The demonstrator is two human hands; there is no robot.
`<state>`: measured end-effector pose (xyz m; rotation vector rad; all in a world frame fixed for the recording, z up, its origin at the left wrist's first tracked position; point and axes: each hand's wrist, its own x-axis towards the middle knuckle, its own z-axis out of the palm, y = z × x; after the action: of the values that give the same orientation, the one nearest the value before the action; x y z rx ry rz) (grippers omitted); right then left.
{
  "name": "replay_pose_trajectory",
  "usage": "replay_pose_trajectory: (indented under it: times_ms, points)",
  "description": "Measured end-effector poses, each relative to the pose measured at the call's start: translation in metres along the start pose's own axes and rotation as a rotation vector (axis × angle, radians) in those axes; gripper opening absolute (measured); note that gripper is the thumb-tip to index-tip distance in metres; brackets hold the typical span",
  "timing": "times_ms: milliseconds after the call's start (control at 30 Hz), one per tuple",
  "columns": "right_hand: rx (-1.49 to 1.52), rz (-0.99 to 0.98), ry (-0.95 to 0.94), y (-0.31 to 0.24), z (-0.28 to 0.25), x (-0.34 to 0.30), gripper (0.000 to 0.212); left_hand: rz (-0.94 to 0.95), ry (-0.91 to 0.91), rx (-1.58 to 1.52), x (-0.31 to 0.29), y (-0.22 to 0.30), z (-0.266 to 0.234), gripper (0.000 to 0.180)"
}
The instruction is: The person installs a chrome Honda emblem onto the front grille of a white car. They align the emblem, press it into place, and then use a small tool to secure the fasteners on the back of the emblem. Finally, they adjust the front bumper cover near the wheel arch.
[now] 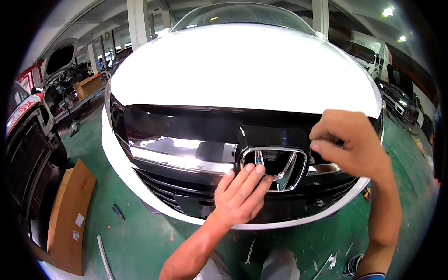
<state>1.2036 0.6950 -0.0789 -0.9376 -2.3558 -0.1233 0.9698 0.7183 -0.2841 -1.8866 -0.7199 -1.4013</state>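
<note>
In front of me is a white car's black front grille (182,122) with a chrome strip (186,161) across it. A chrome badge (290,167) in a rounded frame sits at the grille's middle. My left hand (238,200) lies with its fingers stretched out over the badge's lower left part, hiding some of it. Curled into a loose fist, my right hand (352,140) is raised at the grille's right side, beside the badge. I see nothing held in it, and the hand covers the right part of the grille.
The white hood (233,65) spreads behind the grille. On the green floor lie a wrench (250,252) near my legs and pliers-like tools (117,212) to the left. A tall cardboard piece (72,224) stands at the left beside a dark vehicle part. A round can (352,266) is at lower right.
</note>
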Motion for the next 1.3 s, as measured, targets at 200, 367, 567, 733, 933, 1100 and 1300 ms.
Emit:
replay_pose_trajectory:
  times_ms: [200,367,567,733,933,1100,1300]
  points:
    - [-0.040,-0.248,0.287,0.021,0.044,-0.001,0.022,0.012,-0.008,0.042,0.002,0.001,0.000,0.034]
    - [-0.194,-0.381,0.349,0.025,0.058,-0.006,0.029,0.009,-0.001,0.051,0.001,0.001,0.001,0.033]
    - [-0.219,-0.441,0.378,0.032,0.067,-0.010,0.034,0.006,0.004,0.074,0.001,0.004,0.002,0.033]
    - [-0.133,-0.440,0.313,0.019,0.075,0.006,0.033,0.003,-0.008,0.077,0.000,0.003,-0.001,0.034]
    - [-0.174,-0.421,0.259,0.017,0.070,0.008,0.034,-0.002,0.005,0.057,0.000,0.005,0.006,0.037]
    - [-0.097,-0.309,0.340,0.035,0.042,-0.032,0.033,0.002,-0.014,0.074,0.002,0.002,-0.001,0.038]
    - [-0.020,-0.203,0.676,0.054,0.071,-0.047,0.022,0.015,-0.011,0.046,0.000,0.002,0.004,0.038]
